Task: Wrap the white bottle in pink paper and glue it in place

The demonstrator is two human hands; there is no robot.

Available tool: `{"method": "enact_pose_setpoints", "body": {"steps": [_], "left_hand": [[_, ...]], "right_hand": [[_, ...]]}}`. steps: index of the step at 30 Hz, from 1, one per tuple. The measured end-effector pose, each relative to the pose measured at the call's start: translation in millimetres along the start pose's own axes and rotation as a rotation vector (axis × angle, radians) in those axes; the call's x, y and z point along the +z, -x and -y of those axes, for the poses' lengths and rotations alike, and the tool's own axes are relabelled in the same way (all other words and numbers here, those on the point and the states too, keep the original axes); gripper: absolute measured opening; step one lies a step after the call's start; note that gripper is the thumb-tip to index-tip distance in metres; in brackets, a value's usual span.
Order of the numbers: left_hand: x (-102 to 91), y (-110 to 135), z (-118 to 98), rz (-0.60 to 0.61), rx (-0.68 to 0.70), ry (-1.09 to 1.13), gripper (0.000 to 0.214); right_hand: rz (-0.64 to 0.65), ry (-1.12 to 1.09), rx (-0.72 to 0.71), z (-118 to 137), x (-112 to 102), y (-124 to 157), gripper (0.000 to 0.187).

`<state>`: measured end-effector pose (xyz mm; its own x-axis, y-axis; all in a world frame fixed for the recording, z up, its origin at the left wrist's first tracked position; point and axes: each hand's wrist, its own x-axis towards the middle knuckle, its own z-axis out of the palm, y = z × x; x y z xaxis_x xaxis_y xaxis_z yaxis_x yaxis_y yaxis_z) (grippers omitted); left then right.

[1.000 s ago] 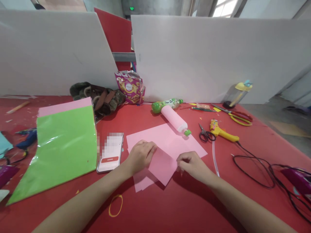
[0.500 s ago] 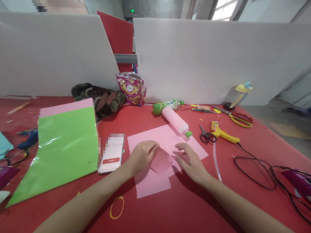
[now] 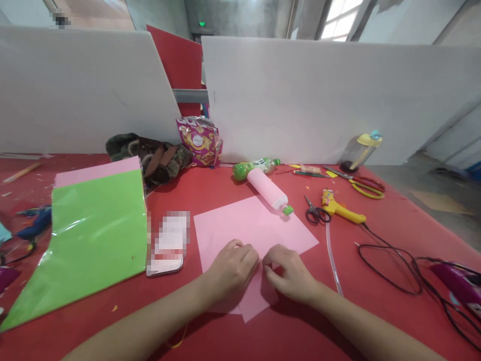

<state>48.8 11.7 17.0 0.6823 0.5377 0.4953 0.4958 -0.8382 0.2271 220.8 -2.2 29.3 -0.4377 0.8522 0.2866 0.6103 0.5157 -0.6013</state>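
My left hand (image 3: 235,268) is closed, its fingertips pinching the upper edge of a small pink sheet of paper or foam (image 3: 259,300). Right beside it, my right hand (image 3: 291,275) has thumb and forefinger curled together at the same sheet's edge, close to the left fingertips. The piece's lower corner juts toward me below the hands. Under both hands lies a larger pink sheet (image 3: 225,225), flat on the red table. A bottle wrapped in pink (image 3: 267,188), with a green cap, lies across that sheet's far edge. The exact grip is partly hidden by the fingers.
On the left are a green sheet in plastic (image 3: 99,230) and a phone (image 3: 167,245). To the right lie small scissors (image 3: 317,213), a yellow glue gun (image 3: 341,206) with cable, and a clear glue stick (image 3: 332,255). A green bottle (image 3: 242,170) and a snack bag (image 3: 200,141) are behind.
My right hand has moved in from being open and apart, and its fingers have closed at the small pink sheet. Both hands are now together and nearer to me; the small sheet has turned.
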Motion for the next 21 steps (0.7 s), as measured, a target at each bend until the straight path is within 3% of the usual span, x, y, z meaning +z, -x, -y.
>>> {"method": "enact_pose_setpoints", "body": {"steps": [5, 9, 12, 16, 20, 21], "left_hand": [[-18.2, -9, 14, -0.21, -0.296, 0.047, 0.016], [-27.2, -13, 22, -0.364, -0.366, 0.041, 0.014], [-24.4, -12, 19, -0.339, -0.399, 0.079, 0.013], [-15.5, -8, 8, -0.264, -0.492, 0.244, 0.012], [-9.7, -6, 2, -0.263, -0.436, 0.352, 0.01], [-9.3, -6, 2, -0.262, -0.405, 0.36, 0.009]], "right_hand": [[0.124, -0.079, 0.22, 3, -3, -3, 0.015], [0.123, -0.2, 0.337, 1, -3, -4, 0.015], [-0.001, -0.328, 0.408, -4, -1, -3, 0.01], [-0.147, -0.328, 0.317, -11, 0, -1, 0.039], [-0.127, -0.209, 0.271, -11, -2, -1, 0.011], [-0.12, -0.17, 0.267, -10, -2, -1, 0.013]]}}
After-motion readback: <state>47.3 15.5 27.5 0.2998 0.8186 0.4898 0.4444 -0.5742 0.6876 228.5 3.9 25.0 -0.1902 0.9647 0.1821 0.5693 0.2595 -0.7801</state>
